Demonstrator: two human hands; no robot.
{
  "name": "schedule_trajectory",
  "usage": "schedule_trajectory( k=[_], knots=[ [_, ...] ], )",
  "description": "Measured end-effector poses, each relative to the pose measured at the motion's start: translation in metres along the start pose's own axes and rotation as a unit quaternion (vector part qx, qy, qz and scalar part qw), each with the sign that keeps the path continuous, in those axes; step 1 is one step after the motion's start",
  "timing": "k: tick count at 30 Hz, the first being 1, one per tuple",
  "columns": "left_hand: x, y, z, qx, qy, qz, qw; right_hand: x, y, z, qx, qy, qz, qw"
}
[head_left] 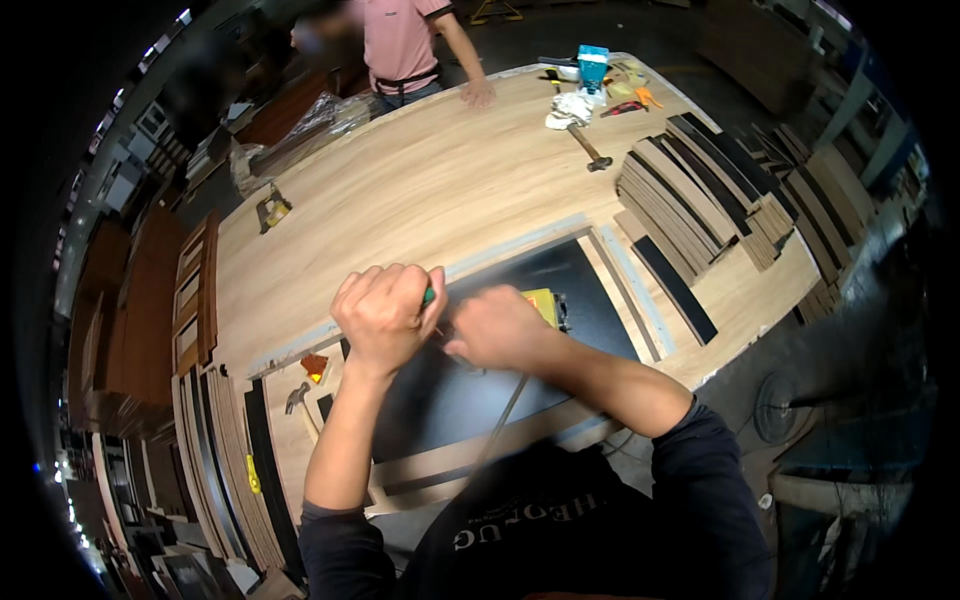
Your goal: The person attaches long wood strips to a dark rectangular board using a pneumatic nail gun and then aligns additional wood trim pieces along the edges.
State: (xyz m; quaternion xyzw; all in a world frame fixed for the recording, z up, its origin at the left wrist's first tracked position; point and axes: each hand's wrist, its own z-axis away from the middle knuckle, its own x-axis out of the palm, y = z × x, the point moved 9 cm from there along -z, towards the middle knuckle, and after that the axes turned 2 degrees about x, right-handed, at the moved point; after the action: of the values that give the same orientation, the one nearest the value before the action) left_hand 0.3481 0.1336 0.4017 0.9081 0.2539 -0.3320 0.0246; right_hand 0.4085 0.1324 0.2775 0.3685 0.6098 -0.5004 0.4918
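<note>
My left hand is closed around a green handle, whose tool looks like a screwdriver; most of it is hidden by the fist. Close beside it, my right hand is curled and smeared by motion, and what its fingers hold is hidden. Both hands are over a dark glossy panel bordered by pale wood strips. Just beyond the right hand, a yellow power tool shows in part. A thin hose runs from under the right wrist toward my body.
A hammer and an orange-red item lie left of the panel. Another hammer lies farther off, near stacked board strips. A yellow-black tool rests at far left. Across the table stands a person in pink, one hand on it.
</note>
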Motion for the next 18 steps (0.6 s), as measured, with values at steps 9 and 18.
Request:
schedule_trajectory(
  k=[9,18],
  knots=[
    [0.0027,0.0,-0.0002,0.034,-0.002,0.038,0.999,-0.0027,-0.0025,0.0019,-0.013,-0.006,0.017,1.0],
    [0.002,0.0019,-0.0027,0.056,-0.015,0.046,0.997,0.0,-0.002,0.0008,-0.034,0.005,0.014,0.999]
  ],
)
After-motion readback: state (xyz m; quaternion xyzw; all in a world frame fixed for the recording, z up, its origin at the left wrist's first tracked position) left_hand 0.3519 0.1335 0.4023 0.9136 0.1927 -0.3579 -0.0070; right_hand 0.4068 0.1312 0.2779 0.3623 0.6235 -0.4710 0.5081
